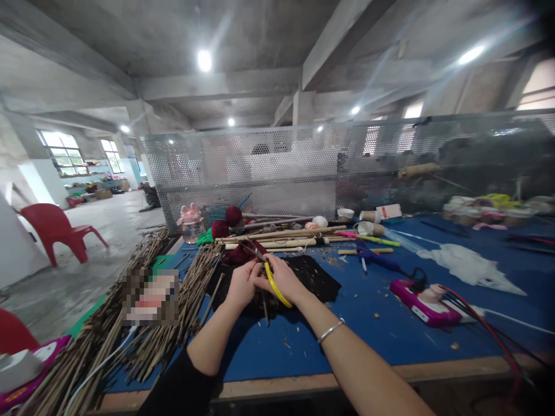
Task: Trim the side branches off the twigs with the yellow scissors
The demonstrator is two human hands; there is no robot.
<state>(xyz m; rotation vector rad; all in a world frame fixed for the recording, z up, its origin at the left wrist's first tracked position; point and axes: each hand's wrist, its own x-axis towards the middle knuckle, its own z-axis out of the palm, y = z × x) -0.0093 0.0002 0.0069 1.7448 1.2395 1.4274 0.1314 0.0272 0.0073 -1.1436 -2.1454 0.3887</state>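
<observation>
My right hand (284,278) is closed on a pair of scissors with a yellow handle (274,286); the blades point up and left past the fingers. Close beside it, my left hand (243,283) is closed in a pinch, its fingertips meeting those of the right. A thin brown twig (266,312) sticks out below the hands and seems to be held in the left fingers, though its upper part is hidden. Under both hands lies a black cloth (318,277) dotted with small chips. Dark red yarn (240,253) sits just beyond the fingers.
Bundles of twigs (191,289) cover the table's left side. Farther back lie peeled sticks (286,236) and dark red balls (234,216). On the right are a blue glue gun (379,258), a magenta power strip (422,306) with cables, and a plastic bag (468,263). A perforated metal screen (243,185) stands behind.
</observation>
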